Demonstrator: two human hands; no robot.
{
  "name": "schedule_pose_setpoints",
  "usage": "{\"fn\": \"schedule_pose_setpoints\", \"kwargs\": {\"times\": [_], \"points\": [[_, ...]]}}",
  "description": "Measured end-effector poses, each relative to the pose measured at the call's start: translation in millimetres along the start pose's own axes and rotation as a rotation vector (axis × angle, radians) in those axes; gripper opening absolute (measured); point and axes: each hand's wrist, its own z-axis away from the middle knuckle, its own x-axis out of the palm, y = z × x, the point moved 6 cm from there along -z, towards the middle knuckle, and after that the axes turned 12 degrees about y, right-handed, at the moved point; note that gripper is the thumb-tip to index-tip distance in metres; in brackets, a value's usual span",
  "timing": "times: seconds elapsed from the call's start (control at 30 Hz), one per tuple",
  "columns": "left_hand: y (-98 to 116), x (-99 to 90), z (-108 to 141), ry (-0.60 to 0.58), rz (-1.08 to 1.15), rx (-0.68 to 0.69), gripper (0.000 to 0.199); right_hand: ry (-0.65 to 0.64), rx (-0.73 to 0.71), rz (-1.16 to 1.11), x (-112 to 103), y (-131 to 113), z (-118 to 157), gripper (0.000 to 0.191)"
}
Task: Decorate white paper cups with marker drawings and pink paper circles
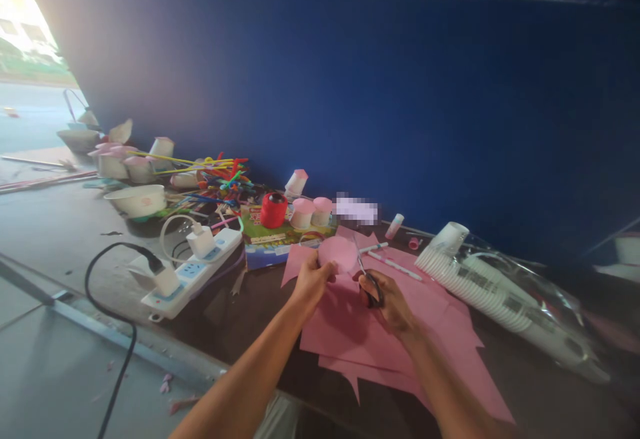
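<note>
Left grip (pixel 311 284) pinches round pink paper disc (pixel 340 251) at its 7 o'clock; right grip (pixel 393 306) holds black-handled metal scissors (pixel 362 265) at 3, blades toward 11.

Matt pink paper sheets (pixel 395 332); glossy clear plastic sleeve (pixel 540 292) around smooth white cups (pixel 473 286); smooth white plastic power strip (pixel 193 272).

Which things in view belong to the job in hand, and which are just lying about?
Likely job items:
pink paper circle, in left hand
scissors, in right hand
pink paper sheets
pink-topped paper cups

Probably just lying about:
power strip
red thread spool
pipe cleaners
white bowl
</note>
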Motion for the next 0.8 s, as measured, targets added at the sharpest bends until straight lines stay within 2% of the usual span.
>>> {"fn": "schedule_pose_setpoints", "kwargs": {"times": [0.4, 0.57, 0.8], "points": [[-5.8, -10.0, -3.8, 0.074, 0.007, -0.011, 0.012, -0.079, 0.036, -0.010, 1.6, -2.0, 1.3, 0.033], [-3.6, -9.4, -4.6, 0.066, 0.006, 0.032, 0.007, -0.102, 0.069, -0.062, 3.6, 0.5, 1.9, 0.032], [0.5, -9.8, -5.3, 0.075, 0.015, 0.013, 0.007, -0.095, 0.057, -0.070, 3.4, 0.4, 2.2, 0.030]]}}
